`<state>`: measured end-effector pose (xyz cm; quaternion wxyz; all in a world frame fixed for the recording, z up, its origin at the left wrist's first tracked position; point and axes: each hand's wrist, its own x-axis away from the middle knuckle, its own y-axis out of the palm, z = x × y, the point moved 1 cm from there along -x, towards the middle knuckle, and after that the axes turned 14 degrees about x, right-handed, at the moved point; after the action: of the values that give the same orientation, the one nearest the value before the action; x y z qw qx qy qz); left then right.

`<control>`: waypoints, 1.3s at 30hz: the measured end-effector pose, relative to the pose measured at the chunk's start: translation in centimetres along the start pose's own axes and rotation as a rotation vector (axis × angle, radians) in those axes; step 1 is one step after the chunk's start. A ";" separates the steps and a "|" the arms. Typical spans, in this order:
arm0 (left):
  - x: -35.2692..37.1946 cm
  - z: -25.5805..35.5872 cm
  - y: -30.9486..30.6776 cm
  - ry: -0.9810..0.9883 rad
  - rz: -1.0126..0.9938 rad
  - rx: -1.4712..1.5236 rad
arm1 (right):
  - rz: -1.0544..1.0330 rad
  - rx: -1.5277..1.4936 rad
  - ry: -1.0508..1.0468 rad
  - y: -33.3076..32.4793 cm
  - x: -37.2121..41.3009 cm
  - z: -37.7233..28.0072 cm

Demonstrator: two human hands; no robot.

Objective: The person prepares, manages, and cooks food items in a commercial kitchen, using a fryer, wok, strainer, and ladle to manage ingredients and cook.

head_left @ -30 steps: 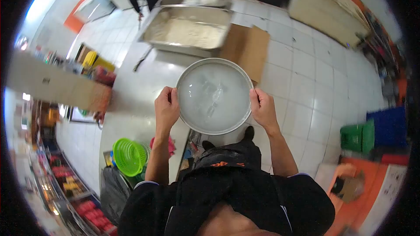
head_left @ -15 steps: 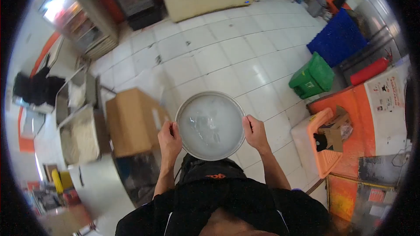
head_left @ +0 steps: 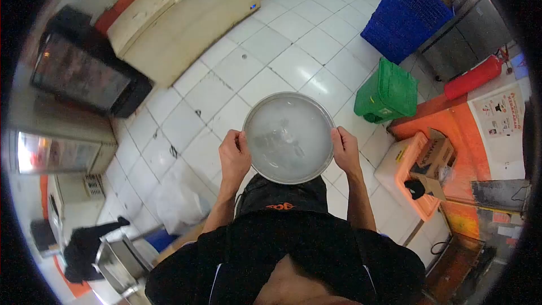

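Between my two hands I carry a round metal pot (head_left: 289, 141) of cloudy, whitish liquid, held level in front of my waist above the tiled floor. My left hand (head_left: 235, 155) is closed on its left side, the thumb up by the rim. On the opposite side, my right hand (head_left: 345, 149) grips it the same way. Whether the fingers hold handles or the rim itself is hidden. Light glints off the liquid's surface.
To the right stand a green bin (head_left: 388, 91), a blue crate (head_left: 407, 17) and an orange tub (head_left: 402, 175) holding a cardboard box. A chest freezer (head_left: 180, 22) lines the far wall. A whitish plastic bag (head_left: 179, 200) lies at left, near metal containers (head_left: 121, 262).
My view has turned to the right and moved forward, with the pot still between both hands. The cardboard box and table at left have mostly left view; the freezer is nearer.
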<state>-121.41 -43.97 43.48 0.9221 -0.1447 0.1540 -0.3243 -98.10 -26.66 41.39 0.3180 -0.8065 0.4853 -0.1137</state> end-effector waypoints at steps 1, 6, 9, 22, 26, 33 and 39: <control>-3.2 -0.3 1.0 -0.021 -0.023 -0.014 | -0.005 0.004 0.022 0.3 -3.3 0.1; -18.4 -1.2 6.1 -0.008 -0.005 0.007 | -0.024 -0.003 0.022 2.2 -19.2 1.2; -28.2 -0.1 9.4 0.001 0.023 -0.004 | -0.033 -0.038 -0.020 2.5 -30.1 1.6; -71.3 -3.9 26.7 0.007 0.074 0.073 | -0.001 0.053 -0.051 6.3 -76.8 5.6; -85.2 -3.6 32.2 0.000 0.065 0.109 | 0.005 0.032 -0.009 6.5 -90.7 6.5; -108.4 -4.4 41.0 0.017 0.059 0.104 | -0.005 -0.002 0.025 8.4 -115.3 9.6; -127.6 -6.9 48.8 -0.011 0.131 0.067 | -0.046 0.027 -0.087 10.6 -137.6 11.4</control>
<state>-191.78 73.38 43.53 0.9465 -0.1049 0.1473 -0.2674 -169.23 92.13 43.20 0.3467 -0.8173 0.4509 -0.0924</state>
